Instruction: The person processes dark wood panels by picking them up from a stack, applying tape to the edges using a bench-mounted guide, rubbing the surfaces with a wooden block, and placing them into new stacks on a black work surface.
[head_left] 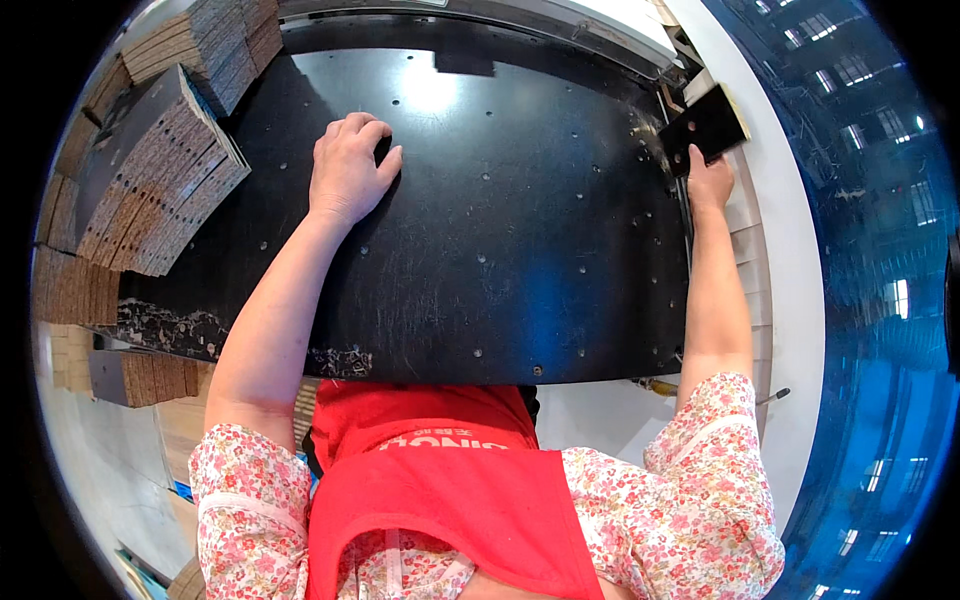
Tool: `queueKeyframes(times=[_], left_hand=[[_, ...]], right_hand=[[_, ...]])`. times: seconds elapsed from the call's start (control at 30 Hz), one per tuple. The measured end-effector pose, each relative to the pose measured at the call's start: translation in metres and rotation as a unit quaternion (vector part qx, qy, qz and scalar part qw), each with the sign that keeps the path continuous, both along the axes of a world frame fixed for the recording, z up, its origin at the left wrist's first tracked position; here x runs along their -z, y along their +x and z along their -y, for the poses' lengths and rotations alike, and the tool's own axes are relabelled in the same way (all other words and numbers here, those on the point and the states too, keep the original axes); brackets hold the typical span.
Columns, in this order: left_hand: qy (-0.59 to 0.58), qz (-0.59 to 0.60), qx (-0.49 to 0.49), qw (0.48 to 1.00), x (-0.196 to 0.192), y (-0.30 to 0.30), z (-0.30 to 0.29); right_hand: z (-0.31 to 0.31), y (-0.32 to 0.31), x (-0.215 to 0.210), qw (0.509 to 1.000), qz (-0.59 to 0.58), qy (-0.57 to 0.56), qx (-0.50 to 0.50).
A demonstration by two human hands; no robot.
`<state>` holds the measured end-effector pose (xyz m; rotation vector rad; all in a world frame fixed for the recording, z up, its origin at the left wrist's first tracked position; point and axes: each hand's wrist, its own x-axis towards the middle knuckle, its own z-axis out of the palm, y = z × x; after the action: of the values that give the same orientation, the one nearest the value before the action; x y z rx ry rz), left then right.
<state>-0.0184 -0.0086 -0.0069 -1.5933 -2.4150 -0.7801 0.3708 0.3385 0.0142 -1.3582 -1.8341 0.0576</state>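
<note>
My left hand (348,168) rests palm down on the large black board (500,230), fingers curled, holding nothing. My right hand (708,182) reaches to the board's far right edge and grips a small black-faced panel piece (708,125), which stands tilted above the white edge strip. The big black board is dotted with small holes and fills the middle of the view.
A fanned stack of black-faced chipboard panels (150,170) lies at the left, with more stacks (205,40) behind and below it (140,375). A white machine rail (790,260) runs along the right. A blue floor (880,250) lies beyond it.
</note>
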Motion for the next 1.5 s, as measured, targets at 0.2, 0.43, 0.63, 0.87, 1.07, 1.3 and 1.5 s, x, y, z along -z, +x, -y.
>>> queueKeyframes(times=[0.2,0.43,0.63,0.87,1.07,1.3,1.5], left_hand=[[0.004,-0.001,0.001,1.0,0.001,-0.001,-0.001],[-0.003,-0.013,-0.017,1.0,0.003,0.0,-0.001],[0.004,0.004,-0.001,1.0,0.001,0.0,-0.002],[-0.005,-0.008,-0.005,1.0,0.002,0.001,-0.002],[0.011,-0.006,-0.008,1.0,0.002,0.0,0.0],[0.029,0.004,0.009,1.0,0.004,0.0,0.006],[0.034,0.029,0.016,0.999,0.004,0.002,0.008]], right_hand=[[0.007,0.002,-0.001,0.999,0.039,0.01,0.012],[0.022,0.002,-0.007,0.996,0.082,0.025,-0.002],[0.029,0.013,0.004,0.996,0.081,0.032,0.019],[0.048,0.005,-0.002,0.995,0.098,0.01,0.035],[0.082,-0.014,-0.024,0.992,-0.036,0.019,-0.123],[0.116,-0.031,-0.059,0.904,0.296,0.308,-0.025],[0.114,-0.025,-0.048,0.784,0.605,0.138,0.018]])
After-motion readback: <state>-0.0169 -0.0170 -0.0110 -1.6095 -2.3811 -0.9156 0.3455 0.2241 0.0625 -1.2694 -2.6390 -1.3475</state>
